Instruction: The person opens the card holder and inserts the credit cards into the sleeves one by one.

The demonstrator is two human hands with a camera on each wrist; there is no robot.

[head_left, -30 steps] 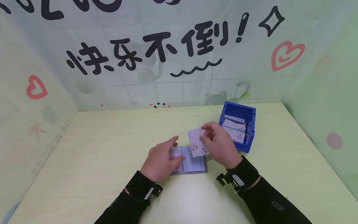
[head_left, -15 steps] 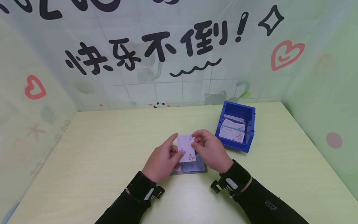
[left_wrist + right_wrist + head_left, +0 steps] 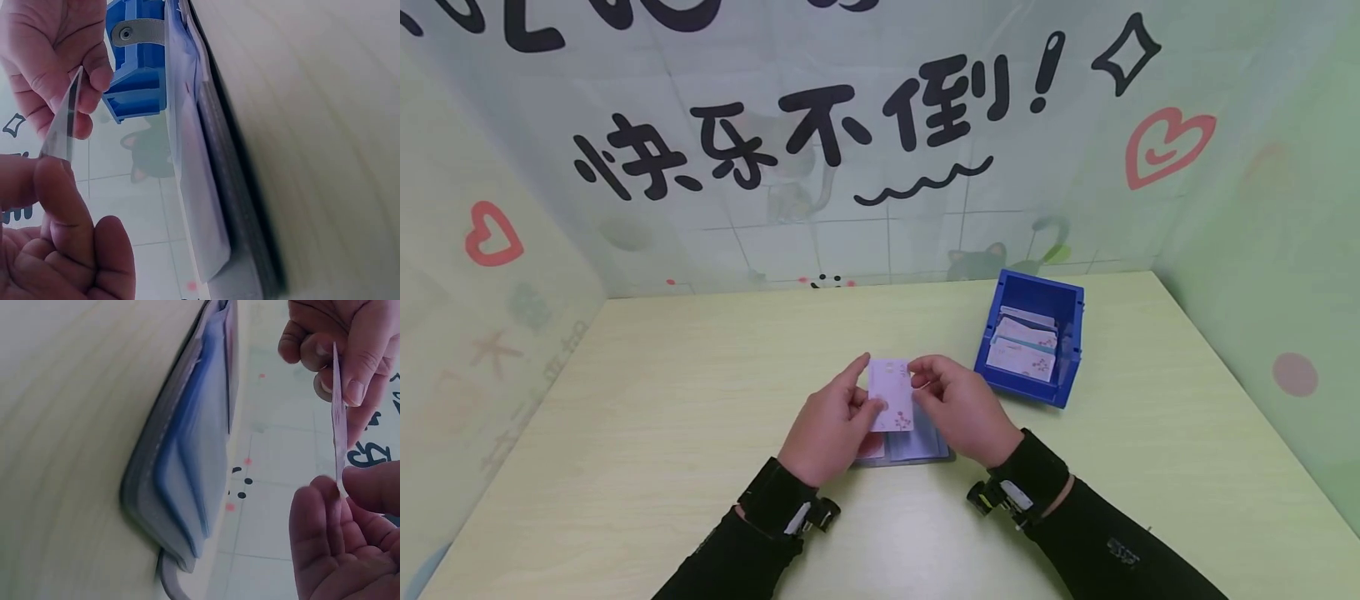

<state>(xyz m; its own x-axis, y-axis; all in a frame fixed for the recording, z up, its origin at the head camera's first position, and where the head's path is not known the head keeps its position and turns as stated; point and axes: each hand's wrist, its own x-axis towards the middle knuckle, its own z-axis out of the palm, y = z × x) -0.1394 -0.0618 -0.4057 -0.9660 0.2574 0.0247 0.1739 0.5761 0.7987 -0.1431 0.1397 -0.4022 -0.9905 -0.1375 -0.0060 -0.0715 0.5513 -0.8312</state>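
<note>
A pale pink card with small flower prints (image 3: 892, 396) is held up between both hands. My left hand (image 3: 829, 425) pinches its left edge, thumb in front. My right hand (image 3: 964, 408) pinches the opposite edge; the right wrist view shows the card's edge (image 3: 338, 425) between thumb and finger. Below lies an opened card holder (image 3: 917, 448) with clear sleeves and a grey cover, partly hidden by the card and hands. A pink card (image 3: 871, 447) shows in its left side. A strap with a metal snap (image 3: 140, 32) sticks out from the holder.
To the right behind my right hand, a blue plastic bin (image 3: 1067, 358) holds several similar cards (image 3: 1021, 360). The light wooden table (image 3: 700, 375) is bounded by printed cloth walls (image 3: 820, 242) at the back and both sides.
The right hand has brought the card leftward from near the bin side, and the left hand has taken its left edge. Both hands then shifted slightly left with it.
</note>
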